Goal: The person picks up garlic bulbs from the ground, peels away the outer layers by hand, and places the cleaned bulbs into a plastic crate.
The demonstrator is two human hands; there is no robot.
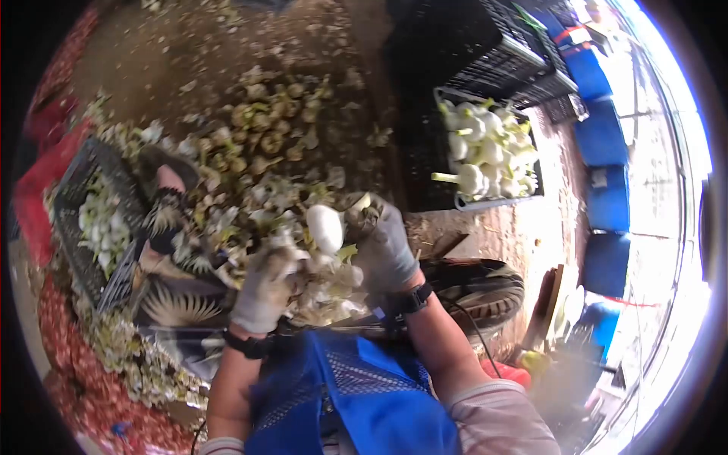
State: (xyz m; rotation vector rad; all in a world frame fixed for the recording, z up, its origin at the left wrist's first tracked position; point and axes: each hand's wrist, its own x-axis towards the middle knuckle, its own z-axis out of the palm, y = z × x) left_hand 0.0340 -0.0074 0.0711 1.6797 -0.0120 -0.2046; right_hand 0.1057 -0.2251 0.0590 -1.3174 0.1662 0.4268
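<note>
Between my two gloved hands is a smooth white onion-like bulb (325, 229), with pale peelings just below it. My left hand (265, 292) is closed at the bulb's lower left side, its fingers blurred by motion. To the right of the bulb, my right hand (383, 246) has curled fingers around something greenish-brown that I cannot make out. Loose pale skins (330, 296) lie right under both hands. Beyond them is a heap of brownish unpeeled bulbs (273, 125) with stems.
A crate of white bulbs (485, 148) with green stalks stands at the right, beside stacked black crates (523, 57). A tyre (485, 292) is near my right forearm. At left, another person's leg (167, 220) is beside a dark crate (114, 174). Blue containers (607, 197) line the right wall.
</note>
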